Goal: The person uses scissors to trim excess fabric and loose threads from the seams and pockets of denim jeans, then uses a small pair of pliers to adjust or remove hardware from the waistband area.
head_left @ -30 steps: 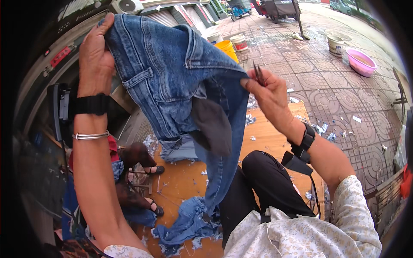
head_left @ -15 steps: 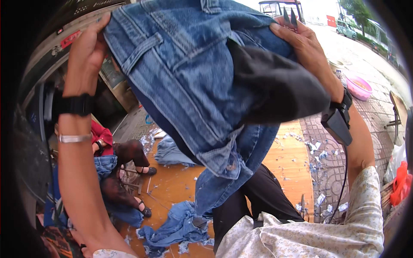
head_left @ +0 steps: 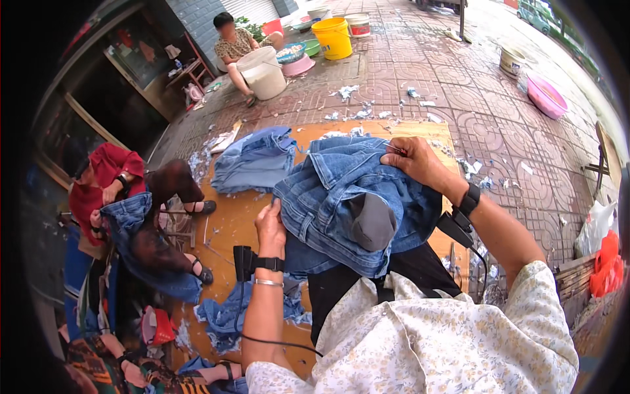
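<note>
A pair of blue denim jeans is bunched over my lap, with a dark grey pocket lining poking out. My left hand is closed on the waistband at the left edge. My right hand pinches the denim at the upper right. A small pair of snips, its two blades plain in the earlier picture, is mostly hidden in that hand now. Beyond the jeans, a folded light-blue pair lies on an orange wooden board. More crumpled denim rests left of my lap.
At the left a seated person in red handles denim; another sits lower left. Farther off, someone sits by a white bucket and a yellow bucket. Scraps litter the paving. A pink basin stands at the right.
Both hands have come down from high up, bringing the jeans from the raised position to my lap. My view now takes in more of the paving and the buckets beyond.
</note>
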Motion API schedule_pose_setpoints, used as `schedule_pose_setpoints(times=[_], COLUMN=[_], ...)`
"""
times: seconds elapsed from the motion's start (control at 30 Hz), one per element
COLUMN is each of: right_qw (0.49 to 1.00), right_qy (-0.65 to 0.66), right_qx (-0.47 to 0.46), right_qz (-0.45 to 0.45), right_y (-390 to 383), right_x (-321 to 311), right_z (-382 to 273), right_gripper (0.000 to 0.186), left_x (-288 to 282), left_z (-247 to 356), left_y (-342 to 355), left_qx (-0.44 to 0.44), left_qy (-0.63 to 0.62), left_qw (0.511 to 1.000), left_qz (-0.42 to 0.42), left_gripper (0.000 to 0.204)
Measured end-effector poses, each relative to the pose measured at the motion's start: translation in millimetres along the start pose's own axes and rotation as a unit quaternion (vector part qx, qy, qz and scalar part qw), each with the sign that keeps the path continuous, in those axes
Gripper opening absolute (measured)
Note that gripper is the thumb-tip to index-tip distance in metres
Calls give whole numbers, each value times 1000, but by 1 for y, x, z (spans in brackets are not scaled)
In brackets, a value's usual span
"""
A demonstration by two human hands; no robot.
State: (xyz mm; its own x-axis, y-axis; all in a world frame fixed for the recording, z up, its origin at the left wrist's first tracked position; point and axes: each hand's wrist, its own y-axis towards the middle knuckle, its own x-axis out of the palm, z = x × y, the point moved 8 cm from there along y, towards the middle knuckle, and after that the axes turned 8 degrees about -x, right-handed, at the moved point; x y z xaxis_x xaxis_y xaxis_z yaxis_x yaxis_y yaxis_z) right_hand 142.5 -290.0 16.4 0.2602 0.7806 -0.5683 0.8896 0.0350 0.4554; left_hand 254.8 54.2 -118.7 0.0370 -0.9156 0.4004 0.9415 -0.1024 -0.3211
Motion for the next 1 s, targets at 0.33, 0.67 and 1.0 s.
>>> schedule_pose_setpoints(times=[0.33,0.67,1.0], right_qw=[999,992,985], right_qy=[-22,88,-49], right_qx=[-34,73,-93], right_qz=[24,-48,135], right_y=[2,10,4], right_x=[-14,1,-27], right_z=[-50,-1,-69], right_gripper=[25,20,26], left_x=[212,103,65], left_z=[75,91,74], left_y=[-266,-244,-230], left_qx=[452,410,315], left_qy=[529,450,320], left_qw=[678,782,891], left_qz=[-238,-132,-67], left_gripper=[67,16,11])
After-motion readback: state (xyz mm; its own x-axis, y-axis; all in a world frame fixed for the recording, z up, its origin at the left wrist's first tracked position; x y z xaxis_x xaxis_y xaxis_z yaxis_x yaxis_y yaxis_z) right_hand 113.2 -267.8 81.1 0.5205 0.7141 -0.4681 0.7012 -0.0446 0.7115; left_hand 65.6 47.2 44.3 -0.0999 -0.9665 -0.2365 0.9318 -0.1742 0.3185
